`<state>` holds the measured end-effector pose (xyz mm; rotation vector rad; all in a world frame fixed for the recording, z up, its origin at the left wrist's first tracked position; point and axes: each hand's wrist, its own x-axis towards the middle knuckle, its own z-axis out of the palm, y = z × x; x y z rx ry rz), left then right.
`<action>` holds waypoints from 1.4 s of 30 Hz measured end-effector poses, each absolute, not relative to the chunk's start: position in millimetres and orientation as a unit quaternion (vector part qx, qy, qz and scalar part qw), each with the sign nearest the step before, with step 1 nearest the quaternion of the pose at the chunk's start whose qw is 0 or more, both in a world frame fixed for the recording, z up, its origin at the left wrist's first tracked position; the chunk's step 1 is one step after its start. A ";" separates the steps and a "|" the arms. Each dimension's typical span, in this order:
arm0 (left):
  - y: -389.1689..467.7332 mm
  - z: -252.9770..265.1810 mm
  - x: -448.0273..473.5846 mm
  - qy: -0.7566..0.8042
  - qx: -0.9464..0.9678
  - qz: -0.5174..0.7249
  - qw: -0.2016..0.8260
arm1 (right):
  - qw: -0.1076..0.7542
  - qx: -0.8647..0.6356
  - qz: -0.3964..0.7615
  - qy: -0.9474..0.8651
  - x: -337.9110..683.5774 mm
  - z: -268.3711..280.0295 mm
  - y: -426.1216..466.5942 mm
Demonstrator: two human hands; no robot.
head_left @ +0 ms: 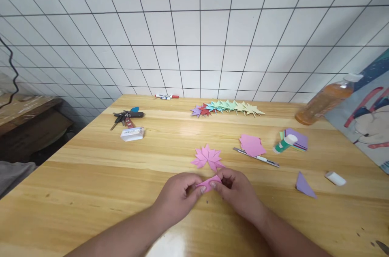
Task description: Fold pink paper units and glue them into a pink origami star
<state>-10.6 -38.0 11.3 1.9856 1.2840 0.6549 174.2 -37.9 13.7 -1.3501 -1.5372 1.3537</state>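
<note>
A small folded piece of pink paper [208, 184] is pinched between my two hands, low in the middle of the view. My left hand [180, 194] grips its left end, with the thumb on the near face. On the right end, my right hand [235, 190] closes its thumb and fingers. Just beyond my fingertips lies a pink paper leaf [207, 156] with several pointed tips, flat on the wooden table [106, 192]. To its right, a stack of pink paper sheets [253, 145] rests against a pen [258, 157].
A row of coloured paper leaves [226, 107] lies near the tiled wall. Keys [126, 116], a small white box [132, 134] and markers [166, 96] are leftward. Rightward are a glue stick [285, 143], purple sheets [299, 139], a purple triangle [304, 186], an eraser [335, 178] and a bottle [326, 101].
</note>
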 end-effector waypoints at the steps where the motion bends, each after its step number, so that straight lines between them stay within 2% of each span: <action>1: -37.6 10.7 -10.8 0.495 0.762 0.248 0.335 | 0.336 -0.517 0.521 -0.591 174.4 13.9 -37.7; 8: -36.1 12.6 -11.8 0.493 0.771 0.229 0.331 | 0.339 -0.526 0.519 -0.582 175.6 12.8 -35.9; 20: -36.0 15.7 -11.8 0.494 0.779 0.209 0.326 | 0.367 -0.508 0.586 -0.514 175.9 10.3 -35.5; 33: -38.1 14.6 -12.6 0.473 0.803 0.205 0.300 | 0.373 -0.493 0.578 -0.533 177.3 8.6 -35.8; 42: -43.4 26.0 -10.8 0.421 0.823 0.239 0.297 | 0.379 -0.434 0.458 -0.677 177.6 20.3 -42.7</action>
